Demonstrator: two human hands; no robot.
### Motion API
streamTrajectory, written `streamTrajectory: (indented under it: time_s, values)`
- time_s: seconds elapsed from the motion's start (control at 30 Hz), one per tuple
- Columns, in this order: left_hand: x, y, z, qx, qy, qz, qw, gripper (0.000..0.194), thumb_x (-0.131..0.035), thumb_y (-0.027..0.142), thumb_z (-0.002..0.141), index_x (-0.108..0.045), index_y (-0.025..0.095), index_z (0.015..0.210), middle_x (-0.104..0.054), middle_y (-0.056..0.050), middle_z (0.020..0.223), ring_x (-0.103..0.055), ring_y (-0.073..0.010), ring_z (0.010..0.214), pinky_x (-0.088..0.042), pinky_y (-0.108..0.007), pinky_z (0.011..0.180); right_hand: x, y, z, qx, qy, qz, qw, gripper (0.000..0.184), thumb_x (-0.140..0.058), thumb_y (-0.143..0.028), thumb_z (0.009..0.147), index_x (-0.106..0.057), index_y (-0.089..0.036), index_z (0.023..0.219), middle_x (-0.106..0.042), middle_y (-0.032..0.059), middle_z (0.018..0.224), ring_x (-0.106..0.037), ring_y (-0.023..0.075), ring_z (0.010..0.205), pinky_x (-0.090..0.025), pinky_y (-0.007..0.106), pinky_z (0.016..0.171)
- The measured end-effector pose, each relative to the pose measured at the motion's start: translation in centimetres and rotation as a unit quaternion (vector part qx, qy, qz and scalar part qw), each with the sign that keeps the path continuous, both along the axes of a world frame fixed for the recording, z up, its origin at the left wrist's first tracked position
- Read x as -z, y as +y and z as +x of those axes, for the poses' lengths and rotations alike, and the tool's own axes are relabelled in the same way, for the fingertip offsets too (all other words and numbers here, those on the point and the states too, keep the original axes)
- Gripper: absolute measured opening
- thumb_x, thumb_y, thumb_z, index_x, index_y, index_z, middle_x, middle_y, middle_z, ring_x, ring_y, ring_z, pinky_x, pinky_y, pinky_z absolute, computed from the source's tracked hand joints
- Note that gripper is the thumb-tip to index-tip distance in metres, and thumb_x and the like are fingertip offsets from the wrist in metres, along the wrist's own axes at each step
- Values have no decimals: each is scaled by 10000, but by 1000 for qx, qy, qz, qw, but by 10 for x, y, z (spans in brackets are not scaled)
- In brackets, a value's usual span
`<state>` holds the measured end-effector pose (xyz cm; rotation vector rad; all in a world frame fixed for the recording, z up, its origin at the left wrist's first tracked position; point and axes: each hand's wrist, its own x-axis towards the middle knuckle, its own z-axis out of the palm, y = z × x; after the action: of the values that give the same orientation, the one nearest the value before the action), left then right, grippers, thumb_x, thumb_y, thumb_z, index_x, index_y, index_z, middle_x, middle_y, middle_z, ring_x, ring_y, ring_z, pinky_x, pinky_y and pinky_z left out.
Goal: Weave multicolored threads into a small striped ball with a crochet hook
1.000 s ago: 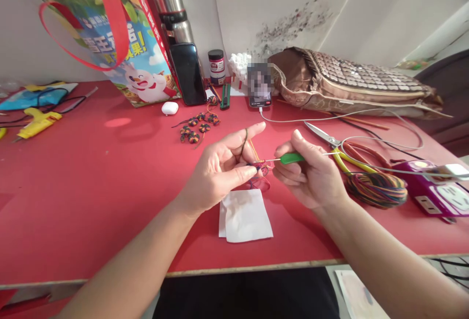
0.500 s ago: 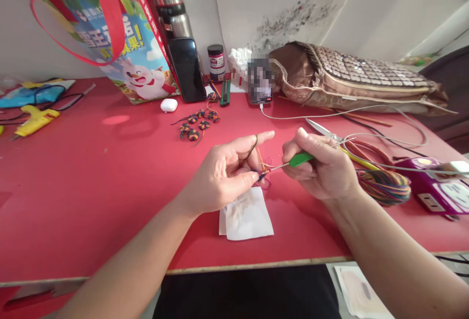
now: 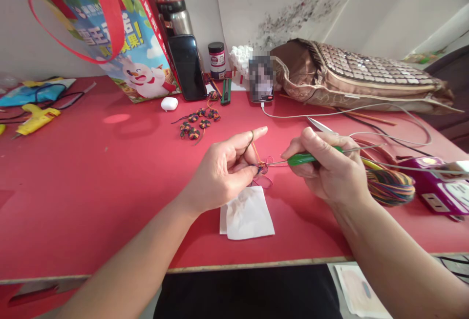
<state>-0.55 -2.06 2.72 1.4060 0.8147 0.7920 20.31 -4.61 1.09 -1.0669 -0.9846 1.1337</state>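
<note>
My left hand [image 3: 227,172] pinches a small multicoloured crochet piece [image 3: 262,167] between thumb and fingers, its index finger stretched out with yarn [image 3: 252,139] looped round it. Closed on the green handle of a crochet hook [image 3: 306,158] is my right hand [image 3: 328,167]. The hook's thin metal shaft points left, its tip at the crochet piece; whether it sits inside a stitch is too small to tell. Loose pink thread hangs beside the piece. Below lies a folded white tissue [image 3: 251,216]. A ball of multicoloured yarn [image 3: 391,187] rests right of my right hand.
Several finished crochet pieces [image 3: 194,133] lie beyond my left hand, near a white earbud case [image 3: 169,104]. Scissors [image 3: 320,126], a purple power socket [image 3: 436,187] and a white cable are at right. A phone [image 3: 261,82], sequined bag [image 3: 370,77] and gift bag [image 3: 135,50] stand behind.
My right hand has shifted slightly right with the crochet hook, drawing its tip back a little from the crochet piece. My left index finger has moved slightly left.
</note>
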Motion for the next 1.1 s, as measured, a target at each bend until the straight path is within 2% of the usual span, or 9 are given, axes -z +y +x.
streamTrajectory:
  time_s: [0.2, 0.33, 0.43, 0.53, 0.67, 0.77, 0.87, 0.97, 1.1]
  values:
    - [1, 2, 4, -36, 8, -12, 999, 689, -761, 136, 831, -673, 97, 1514, -647, 42, 770, -545, -116, 654, -492, -308, 697, 3, -12, -6, 53, -111, 67, 990, 501, -809, -640, 968, -845, -217, 703, -619, 28, 556, -479, 131, 477, -335, 311, 452]
    - [2, 3, 7, -84, 2, -22, 996, 690, -761, 120, 799, -676, 100, 1483, -646, 55, 764, -602, -132, 718, -514, -326, 812, 6, -19, -13, 82, -219, 156, 960, 457, -667, -532, 1101, -870, -255, 799, -648, 22, 593, -540, 141, 491, -413, 318, 488]
    - [6, 5, 8, -114, -3, -22, 993, 524, -768, 141, 782, -758, 138, 1306, -664, 44, 754, -632, -149, 750, -491, -345, 858, 8, -24, -19, 99, -313, 246, 912, 431, -572, -371, 1160, -865, -249, 867, -672, 23, 627, -577, 145, 509, -441, 316, 507]
    - [10, 8, 9, -128, -21, -35, 991, 381, -774, 167, 768, -788, 159, 1149, -687, 25, 737, -646, -165, 775, -471, -360, 868, 11, -26, -22, 92, -413, 336, 842, 351, -535, -220, 1154, -839, -200, 980, -746, 52, 730, -656, 149, 585, -488, 293, 545]
    - [9, 7, 12, -141, -59, -88, 984, 436, -774, 165, 713, -776, 149, 1148, -668, 44, 718, -582, -131, 683, -423, -334, 739, 16, -23, -20, 76, -517, 421, 741, 222, -564, -175, 1137, -783, -159, 1157, -764, 59, 793, -668, 145, 609, -513, 273, 561]
    - [3, 3, 15, -134, -86, -143, 977, 545, -786, 142, 671, -750, 123, 1215, -649, 58, 701, -560, -110, 654, -418, -303, 708, 19, -18, -18, 81, -544, 459, 697, 217, -550, -218, 1156, -742, -161, 1240, -752, 49, 798, -675, 161, 635, -542, 291, 592]
    - [-1, 2, 16, -133, -126, -207, 961, 611, -803, 123, 662, -724, 115, 1268, -644, 58, 717, -552, -95, 633, -409, -272, 670, 23, -14, -17, 84, -554, 482, 673, 233, -541, -265, 1172, -718, -136, 1251, -713, 45, 772, -637, 173, 630, -539, 319, 606]
    - [-2, 4, 14, -132, -148, -244, 949, 599, -795, 84, 663, -730, 124, 1257, -652, 45, 759, -572, -90, 642, -410, -258, 655, 28, -12, -17, 77, -563, 488, 662, 241, -587, -299, 1159, -710, -122, 1267, -654, 30, 742, -604, 187, 642, -525, 339, 616]
    - [0, 3, 14, -137, -151, -214, 955, 569, -795, 90, 691, -735, 122, 1256, -650, 49, 764, -586, -91, 657, -434, -260, 671, 34, -11, -21, 104, -570, 477, 661, 297, -554, -318, 1165, -695, -133, 1350, -649, 36, 769, -600, 203, 664, -499, 355, 610]
